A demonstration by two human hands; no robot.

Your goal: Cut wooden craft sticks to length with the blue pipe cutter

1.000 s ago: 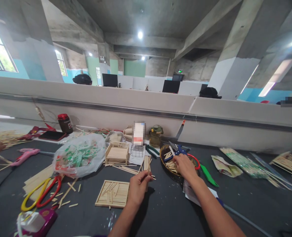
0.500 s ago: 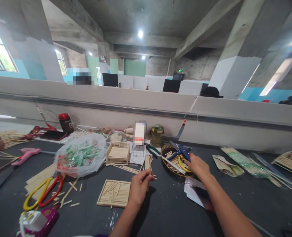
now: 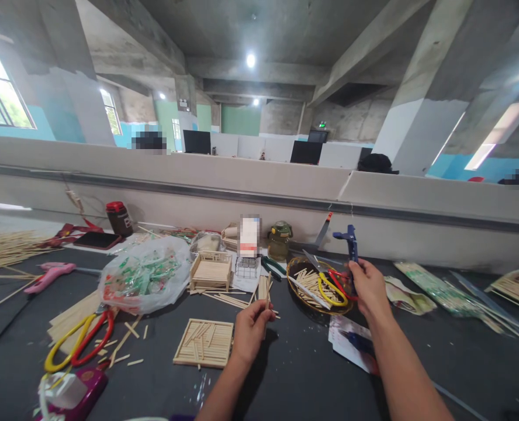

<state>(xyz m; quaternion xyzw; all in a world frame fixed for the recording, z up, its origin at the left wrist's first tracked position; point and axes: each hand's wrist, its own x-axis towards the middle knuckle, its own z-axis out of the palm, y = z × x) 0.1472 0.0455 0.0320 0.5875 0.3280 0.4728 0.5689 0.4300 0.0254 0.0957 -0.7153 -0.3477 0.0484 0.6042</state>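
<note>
One stick (image 3: 267, 300) in left hand (image 3: 251, 330); right hand (image 3: 370, 287) holds tool (image 3: 352, 245) (blue).

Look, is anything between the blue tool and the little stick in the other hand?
Yes: the basket, with scissors in it, sits low between the blue tool in the right hand and the stick in the left hand. Above it, I see nothing blocking.

From where I stand, the single view looks out from the wearer's head, forward and down over the near desk (image 3: 303, 368) (close by), past the low partition (image 3: 242, 181) to the far room.
</note>
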